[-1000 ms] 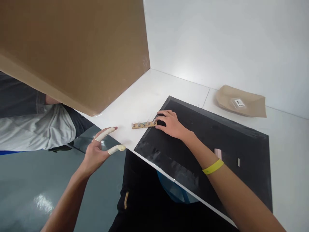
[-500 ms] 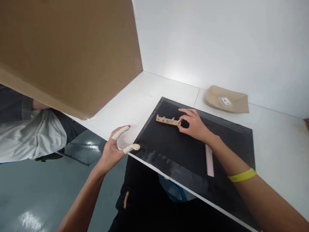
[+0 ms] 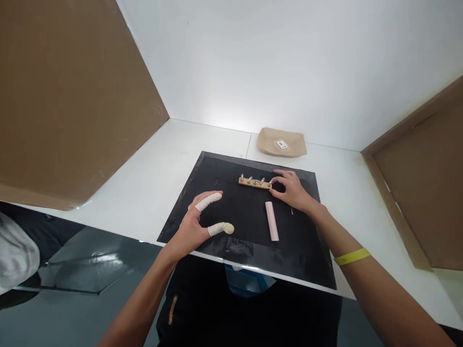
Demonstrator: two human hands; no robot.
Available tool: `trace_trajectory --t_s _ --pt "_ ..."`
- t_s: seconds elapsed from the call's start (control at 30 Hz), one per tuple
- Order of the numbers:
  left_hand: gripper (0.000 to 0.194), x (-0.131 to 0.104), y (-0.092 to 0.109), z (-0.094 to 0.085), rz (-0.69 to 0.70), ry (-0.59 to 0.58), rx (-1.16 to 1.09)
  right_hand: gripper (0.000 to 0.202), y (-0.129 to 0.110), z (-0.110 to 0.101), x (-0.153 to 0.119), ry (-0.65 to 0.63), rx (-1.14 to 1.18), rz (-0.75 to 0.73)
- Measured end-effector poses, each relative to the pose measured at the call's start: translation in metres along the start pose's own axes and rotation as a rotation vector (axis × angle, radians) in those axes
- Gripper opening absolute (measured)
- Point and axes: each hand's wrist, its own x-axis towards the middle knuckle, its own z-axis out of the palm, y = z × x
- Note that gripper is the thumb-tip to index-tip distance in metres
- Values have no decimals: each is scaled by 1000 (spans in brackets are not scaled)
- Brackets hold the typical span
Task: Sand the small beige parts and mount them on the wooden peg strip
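Observation:
A narrow light-brown strip (image 3: 255,183) with several small metal pegs standing in a row lies on the black mat (image 3: 220,212). My right hand (image 3: 292,191) pinches its right end between thumb and forefinger, the other fingers stretched out behind. Over the mat's left part, my left hand (image 3: 198,222) is held open, with white finger cots on thumb and forefinger and nothing between them. A pale pink bar (image 3: 272,221) rests on the mat, nearer to me than the strip. Just below my right hand shows a thin small stick (image 3: 292,210).
A brown paper tray (image 3: 281,141) with a small labelled packet (image 3: 281,144) stands at the back against the white wall. Cardboard panels rise on the left (image 3: 72,96) and right (image 3: 430,183) of the white table (image 3: 137,178). Part of another person shows at far left.
My view has swung to the right, bringing the right panel into sight. My left hand has come from the table edge over the mat. My right hand stays at the strip's right end.

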Motion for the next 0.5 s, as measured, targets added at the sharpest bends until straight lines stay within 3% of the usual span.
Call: trace_trajectory --t_s 0.13,0.27,0.37,0.5 --pt "68 -14 4 0 -19 -50 67 45 -5 -21 -17 -10 -27 70" --pt "61 -13 8 -5 -23 -55 150 44 -15 -48 -50 43 -47 108" --pt "58 4 10 -7 -21 -76 248 41 -21 -54 -76 61 -62 124" --pt "57 44 0 -6 40 -109 456 38 -20 -47 -101 43 -79 120"
